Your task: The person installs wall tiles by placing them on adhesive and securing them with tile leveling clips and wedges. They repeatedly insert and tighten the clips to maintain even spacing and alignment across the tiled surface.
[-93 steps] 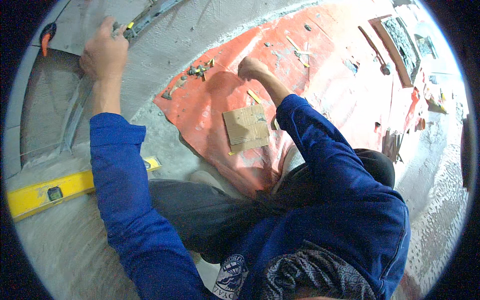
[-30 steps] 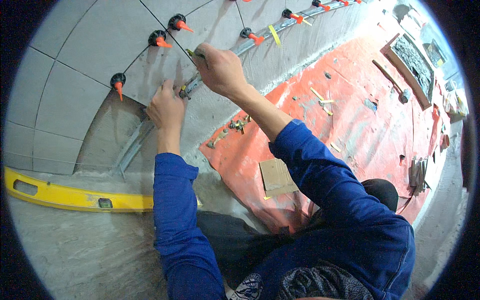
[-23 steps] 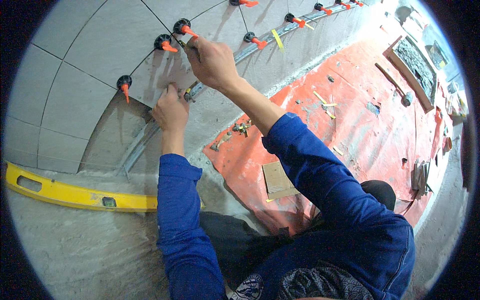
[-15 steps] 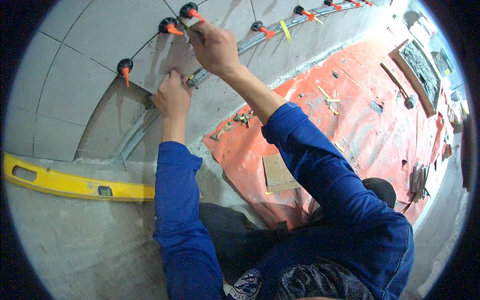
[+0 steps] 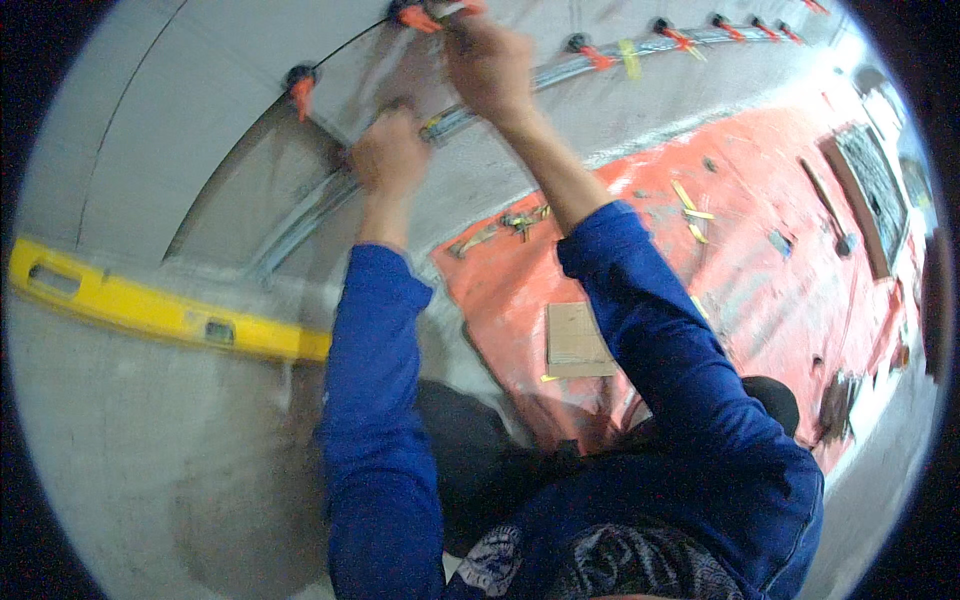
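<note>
Large grey wall tiles [image 5: 230, 90] carry tile levelling clips with black round bases and orange-red handles. One levelling clip [image 5: 301, 88] sits at the corner left of my hands, another levelling clip [image 5: 412, 16] at the top edge. My right hand [image 5: 490, 72] is closed at the tile joint beside that upper clip, its fingertips close to an orange handle; what it pinches is blurred. Lower down, my left hand [image 5: 390, 152] is closed against the tile's lower edge, by a metal rail [image 5: 310, 215]. Its fingers hide whatever they hold. A small yellow piece [image 5: 430, 130] shows beside it.
A yellow spirit level [image 5: 150, 312] lies along the wall's foot at left. Red sheeting [image 5: 640, 260] covers the floor at right, with yellow strips, a cardboard piece [image 5: 580, 340], a hammer [image 5: 828, 210] and a mortar-covered board [image 5: 868, 195]. More clips [image 5: 590, 52] line the rail.
The whole view has shifted, so wall, level and hands appear higher and farther right. Both hands keep about the same places on the tile, now blurred.
</note>
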{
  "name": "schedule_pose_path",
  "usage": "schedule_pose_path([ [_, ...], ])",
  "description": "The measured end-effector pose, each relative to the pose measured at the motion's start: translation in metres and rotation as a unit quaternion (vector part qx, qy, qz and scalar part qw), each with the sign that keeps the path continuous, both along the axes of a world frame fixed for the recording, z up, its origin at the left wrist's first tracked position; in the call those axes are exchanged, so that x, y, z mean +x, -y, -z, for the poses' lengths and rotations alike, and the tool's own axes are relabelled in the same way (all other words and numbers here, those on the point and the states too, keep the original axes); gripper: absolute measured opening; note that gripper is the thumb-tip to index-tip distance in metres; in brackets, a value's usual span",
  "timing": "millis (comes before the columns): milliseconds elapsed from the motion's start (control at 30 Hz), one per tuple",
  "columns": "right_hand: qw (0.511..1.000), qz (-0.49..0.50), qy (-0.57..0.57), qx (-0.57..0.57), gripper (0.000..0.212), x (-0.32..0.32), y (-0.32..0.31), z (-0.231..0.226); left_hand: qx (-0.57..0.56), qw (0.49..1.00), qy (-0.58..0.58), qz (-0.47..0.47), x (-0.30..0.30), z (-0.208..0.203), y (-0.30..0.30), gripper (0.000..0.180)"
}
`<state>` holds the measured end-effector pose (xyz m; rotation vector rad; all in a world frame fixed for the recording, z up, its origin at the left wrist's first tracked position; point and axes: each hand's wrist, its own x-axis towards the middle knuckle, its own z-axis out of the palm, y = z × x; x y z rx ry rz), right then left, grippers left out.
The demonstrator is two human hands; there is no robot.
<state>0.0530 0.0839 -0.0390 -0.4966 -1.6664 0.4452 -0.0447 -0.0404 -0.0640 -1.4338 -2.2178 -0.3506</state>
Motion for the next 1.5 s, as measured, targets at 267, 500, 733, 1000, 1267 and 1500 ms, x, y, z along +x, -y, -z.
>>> schedule_pose_path([
  [267, 0.989, -0.002, 0.143, -0.05, 0.012, 0.018, 0.012, 0.035, 0.051, 0.997, 0.052, 0.015, 0.003, -0.002, 0.0, 0.022],
  [500, 0.996, -0.029, 0.027, -0.08, 0.012, 0.036, 0.02, 0.041, 0.065, 0.998, 0.013, 0.015, 0.005, -0.001, 0.001, 0.012],
  [733, 0.996, -0.036, -0.078, -0.016, 0.01, 0.015, 0.013, 0.005, 0.057, 0.998, 0.001, 0.025, 0.006, -0.004, 0.001, 0.017],
  [1000, 0.993, -0.041, -0.109, -0.012, 0.009, 0.008, 0.016, -0.011, 0.053, 0.998, -0.015, 0.015, 0.008, -0.004, 0.002, 0.021],
  [1267, 0.994, -0.009, 0.065, -0.082, 0.012, 0.013, 0.011, 0.015, 0.066, 0.997, -0.02, 0.029, 0.007, -0.003, 0.001, 0.022],
  [1500, 0.974, -0.019, 0.138, -0.177, 0.012, 0.057, 0.045, 0.057, 0.049, 0.999, 0.001, -0.006, 0.013, -0.008, 0.001, 0.021],
])
